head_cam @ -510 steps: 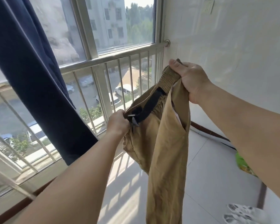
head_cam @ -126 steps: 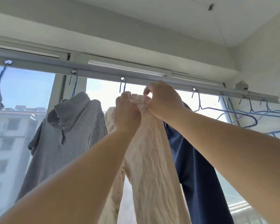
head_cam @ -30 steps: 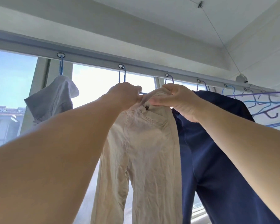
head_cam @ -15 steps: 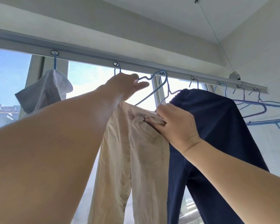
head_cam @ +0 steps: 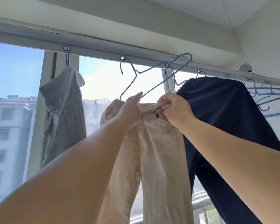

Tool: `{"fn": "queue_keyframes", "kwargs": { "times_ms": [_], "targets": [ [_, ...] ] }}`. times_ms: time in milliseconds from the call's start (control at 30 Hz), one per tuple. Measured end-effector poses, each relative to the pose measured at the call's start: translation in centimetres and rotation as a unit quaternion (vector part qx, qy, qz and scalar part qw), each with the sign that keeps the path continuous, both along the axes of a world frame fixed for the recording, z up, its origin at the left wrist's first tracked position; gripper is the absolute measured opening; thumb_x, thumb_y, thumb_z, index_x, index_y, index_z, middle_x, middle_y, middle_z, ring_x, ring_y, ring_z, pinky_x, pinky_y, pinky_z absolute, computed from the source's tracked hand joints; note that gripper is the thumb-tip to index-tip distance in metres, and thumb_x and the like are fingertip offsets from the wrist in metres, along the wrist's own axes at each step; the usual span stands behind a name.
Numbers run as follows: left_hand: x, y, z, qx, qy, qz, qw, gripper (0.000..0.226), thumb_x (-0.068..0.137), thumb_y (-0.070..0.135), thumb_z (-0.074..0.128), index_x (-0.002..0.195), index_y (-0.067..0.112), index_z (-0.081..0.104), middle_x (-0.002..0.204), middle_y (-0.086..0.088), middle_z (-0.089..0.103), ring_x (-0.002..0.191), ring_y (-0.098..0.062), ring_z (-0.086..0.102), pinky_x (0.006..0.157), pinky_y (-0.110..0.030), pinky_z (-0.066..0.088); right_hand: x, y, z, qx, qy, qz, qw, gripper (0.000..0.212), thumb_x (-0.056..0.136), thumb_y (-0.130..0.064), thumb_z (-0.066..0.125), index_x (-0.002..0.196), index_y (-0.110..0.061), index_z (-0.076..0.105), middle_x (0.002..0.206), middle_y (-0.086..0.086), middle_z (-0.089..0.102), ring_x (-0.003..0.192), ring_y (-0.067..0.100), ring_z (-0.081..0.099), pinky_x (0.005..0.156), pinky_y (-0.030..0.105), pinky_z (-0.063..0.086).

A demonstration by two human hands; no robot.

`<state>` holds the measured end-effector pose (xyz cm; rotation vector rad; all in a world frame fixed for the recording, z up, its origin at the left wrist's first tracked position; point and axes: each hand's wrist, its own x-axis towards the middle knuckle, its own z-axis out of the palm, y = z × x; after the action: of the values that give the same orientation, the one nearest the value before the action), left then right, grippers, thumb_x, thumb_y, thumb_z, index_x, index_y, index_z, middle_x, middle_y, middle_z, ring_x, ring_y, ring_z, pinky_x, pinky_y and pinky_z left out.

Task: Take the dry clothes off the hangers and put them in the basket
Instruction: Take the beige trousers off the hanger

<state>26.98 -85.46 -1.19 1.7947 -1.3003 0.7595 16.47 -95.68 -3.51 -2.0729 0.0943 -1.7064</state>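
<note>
Beige trousers (head_cam: 153,143): thin matt cloth, finely creased. Blue hanger (head_cam: 153,73): slim smooth coated wire; rail (head_cam: 144,58): dull grey metal. Navy garment (head_cam: 220,113) soft matt cloth, grey shirt (head_cam: 65,110) faintly ribbed.

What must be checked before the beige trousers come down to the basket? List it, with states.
1. Right hand grips the waistband of the beige trousers: ok.
2. Left hand is on the trousers: ok; its grip: cannot tell.
3. Blue hanger free of the trousers: cannot tell, its lower end is hidden behind the hands.
4. Hanger hooked on the rail: ok.
5. Navy garment clear of the trousers: not ok, they overlap.
6. Basket in view: not ok.
</note>
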Motion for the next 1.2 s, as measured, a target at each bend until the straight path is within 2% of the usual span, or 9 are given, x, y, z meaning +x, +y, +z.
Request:
{"fn": "queue_keyframes", "kwargs": {
  "times_ms": [100, 200, 267, 467, 600, 833, 933, 1033, 1200],
  "targets": [
    [1.1, -0.5, -2.9, 0.067, -0.042, -0.005, 0.997, 0.055, 0.089, 0.012, 0.048, 0.141, 0.027, 0.034, 0.142, 0.0, 0.039, 0.134, -0.02, 0.033, 0.104, -0.02, 0.027, -0.2, -0.1, -0.7, 0.039, 0.023, 0.045, 0.998, 0.031, 0.086, 0.013, 0.04, 0.097, -0.006, 0.061, 0.081, 0.0, 0.057, 0.069, 0.005, 0.052, 0.051, 0.002, 0.042],
    [1.5, -0.8, -4.0, 0.056, -0.053, -0.007, 0.997, 0.058, 0.071, 0.04, 0.053, 0.127, 0.046, 0.039, 0.129, 0.006, 0.046, 0.121, -0.018, 0.045, 0.099, -0.042, 0.041, -0.6, -0.3, -1.4, 0.065, 0.04, 0.065, 0.995, 0.03, 0.083, 0.01, 0.048, 0.098, -0.012, 0.062, 0.095, 0.008, 0.062, 0.085, 0.015, 0.058, 0.067, 0.017, 0.05],
    [1.6, -0.9, -4.3, 0.037, -0.103, 0.037, 0.993, 0.054, 0.069, 0.047, 0.053, 0.121, 0.049, 0.039, 0.126, 0.007, 0.044, 0.122, -0.019, 0.04, 0.101, -0.047, 0.037, -1.0, -0.4, -1.6, 0.086, 0.057, 0.083, 0.991, 0.031, 0.083, 0.009, 0.049, 0.098, -0.015, 0.061, 0.099, 0.008, 0.061, 0.09, 0.018, 0.058, 0.071, 0.024, 0.05],
    [0.1, -0.3, -4.6, 0.035, -0.26, 0.179, 0.948, 0.024, 0.093, 0.04, 0.045, 0.112, 0.034, 0.057, 0.115, 0.005, 0.051, 0.116, -0.025, 0.032, 0.093, -0.041, 0.026, -1.4, 0.1, -3.3, 0.102, 0.092, 0.038, 0.99, 0.041, 0.081, 0.009, 0.039, 0.103, -0.021, 0.057, 0.095, -0.002, 0.055, 0.089, 0.012, 0.052, 0.064, 0.02, 0.043],
    [-0.1, 1.0, -4.6, 0.001, -0.257, 0.181, 0.949, 0.021, 0.095, 0.037, 0.045, 0.098, 0.025, 0.063, 0.099, 0.003, 0.056, 0.108, -0.025, 0.036, 0.086, -0.037, 0.028, -1.1, 1.3, -3.5, 0.121, 0.108, 0.066, 0.985, 0.04, 0.079, 0.006, 0.046, 0.109, -0.02, 0.055, 0.096, -0.001, 0.056, 0.093, 0.015, 0.053, 0.07, 0.023, 0.047],
    [1.8, 2.9, -5.0, -0.062, -0.166, 0.112, 0.978, 0.021, 0.09, 0.034, 0.057, 0.09, 0.014, 0.066, 0.084, 0.0, 0.046, 0.111, -0.025, 0.035, 0.088, -0.03, 0.034, 0.1, 2.8, -3.0, 0.204, 0.204, 0.13, 0.949, 0.067, 0.07, -0.012, 0.072, 0.131, -0.022, 0.046, 0.115, 0.003, 0.061, 0.107, 0.024, 0.058, 0.092, 0.044, 0.05],
    [2.0, 3.0, -4.9, -0.101, -0.126, 0.073, 0.984, 0.025, 0.088, 0.018, 0.056, 0.113, 0.02, 0.062, 0.108, -0.004, 0.049, 0.116, -0.023, 0.034, 0.09, -0.025, 0.029, 1.0, 3.3, -3.1, 0.205, 0.112, 0.091, 0.968, 0.046, 0.087, -0.004, 0.055, 0.131, -0.014, 0.047, 0.11, 0.007, 0.061, 0.1, 0.022, 0.06, 0.085, 0.034, 0.054],
    [2.0, 3.0, -4.8, -0.153, -0.075, 0.114, 0.979, 0.053, 0.087, 0.009, 0.046, 0.136, 0.026, 0.039, 0.14, -0.005, 0.033, 0.129, -0.024, 0.029, 0.105, -0.037, 0.029, 1.4, 3.6, -3.7, 0.207, 0.047, 0.095, 0.972, 0.039, 0.092, -0.003, 0.045, 0.13, -0.014, 0.048, 0.109, 0.005, 0.06, 0.089, 0.013, 0.058, 0.07, 0.021, 0.052],
    [2.8, 2.6, -3.0, -0.168, 0.101, 0.127, 0.972, 0.065, 0.09, 0.015, 0.039, 0.147, 0.024, 0.011, 0.154, -0.006, 0.016, 0.143, -0.027, 0.013, 0.117, -0.046, 0.008, 1.4, 3.2, -4.2, 0.199, -0.046, 0.067, 0.977, 0.035, 0.091, -0.005, 0.038, 0.122, -0.013, 0.053, 0.093, 0.001, 0.058, 0.077, 0.009, 0.055, 0.056, 0.018, 0.045]
  ]
}}
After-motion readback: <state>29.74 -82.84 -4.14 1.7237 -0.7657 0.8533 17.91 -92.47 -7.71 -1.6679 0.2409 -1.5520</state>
